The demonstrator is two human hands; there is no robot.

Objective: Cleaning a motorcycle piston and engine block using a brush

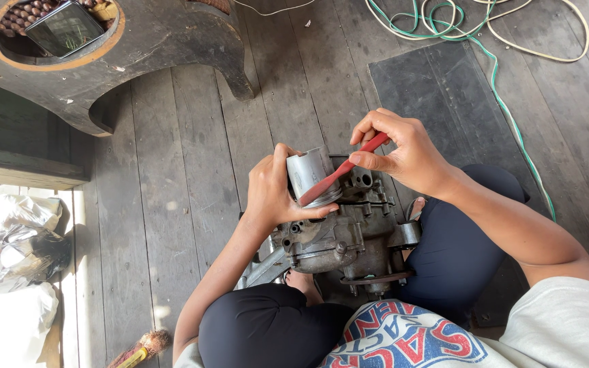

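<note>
Sitting cross-legged on a plank floor [192, 170], a person works on a small engine [349, 238] wedged between the knees, seen from the head camera. The left hand [270, 194] wraps closed around a silver piston [311, 176] that stands up from the top of the engine, thumb pressed along its lower edge. The right hand [403, 153] pinches a thin red stick [342, 170] between thumb and fingers, its far end laid slantwise against the piston's side near the ring grooves. The piston looks like rigid, smooth metal, probably oily and apt to slip, best held around its skirt as it is now; the stick looks light and somewhat flexible, needing only a fingertip pinch near its upper end. The engine appears heavy and grimy, steadied by the legs. A dark rubber mat [438, 82] lies under the work, with green and white cords [472, 27] looped beyond it. A carved wooden stool [151, 41] stands at upper left, crumpled plastic bags [8, 252] at the left edge, a broom [141, 347] below.
</note>
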